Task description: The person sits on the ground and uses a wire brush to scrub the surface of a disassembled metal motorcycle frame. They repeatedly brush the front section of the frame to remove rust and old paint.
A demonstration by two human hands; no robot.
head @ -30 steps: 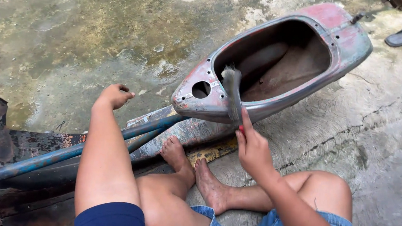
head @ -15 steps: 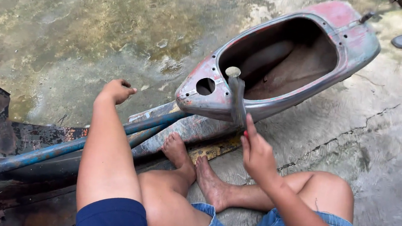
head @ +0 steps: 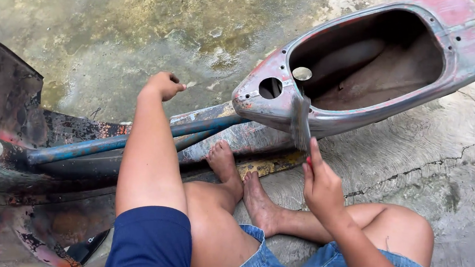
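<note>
Seated on the concrete floor (head: 144, 24), the person gripped a hammer (head: 301, 119) in the right hand (head: 321, 185) at lower centre-right of the frame, fingers clenched round its handle, the head blurred against the near rim of the rusted scooter shell (head: 367, 64) at upper right. The left hand (head: 164, 84), upper centre-left, was curled into a loose fist beyond the blue frame tube (head: 129, 142), holding nothing that could be made out. Both bare feet (head: 240, 176) rested against the shell's lower edge. Bare wet concrete lay open across the upper left, and cracked dry concrete at right.
</note>
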